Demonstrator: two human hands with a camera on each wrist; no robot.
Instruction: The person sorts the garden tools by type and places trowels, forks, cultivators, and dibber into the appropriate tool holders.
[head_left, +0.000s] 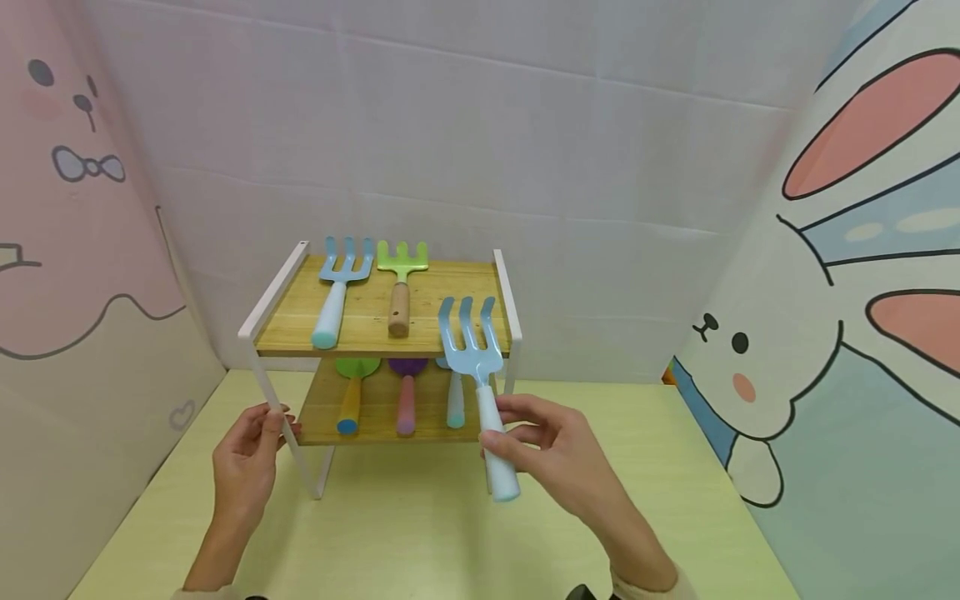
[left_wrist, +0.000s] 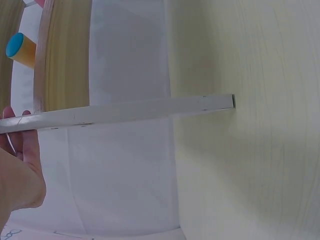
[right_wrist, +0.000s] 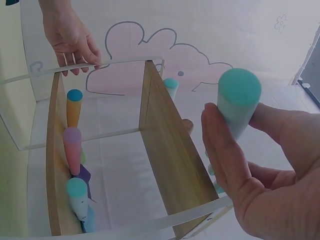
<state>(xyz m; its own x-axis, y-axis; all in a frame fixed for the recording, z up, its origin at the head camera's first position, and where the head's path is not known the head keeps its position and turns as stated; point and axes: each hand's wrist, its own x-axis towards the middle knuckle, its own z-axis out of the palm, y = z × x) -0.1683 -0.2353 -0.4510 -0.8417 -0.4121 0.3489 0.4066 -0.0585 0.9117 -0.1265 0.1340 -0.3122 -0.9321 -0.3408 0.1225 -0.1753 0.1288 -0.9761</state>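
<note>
My right hand [head_left: 558,450] grips the white-blue handle of a light blue hand fork [head_left: 477,360], tines up, in front of the right end of a two-tier rack. In the right wrist view the handle's teal end [right_wrist: 240,86] points toward the camera. At the rack's left side my left hand [head_left: 246,462] pinches the white metal leg [left_wrist: 145,107], thumb in front and fingers behind. On the wooden top board [head_left: 457,279] lie another light blue hand fork [head_left: 335,304] and a green hand fork [head_left: 400,287] with a wooden handle.
The lower board [head_left: 322,425] bears an orange-handled tool [head_left: 350,404] with a green head, a pink-handled one [head_left: 406,404] with a purple head, and a light blue one [head_left: 455,400]. The rack stands on a pale table [head_left: 390,533] before a white sheet [head_left: 600,208].
</note>
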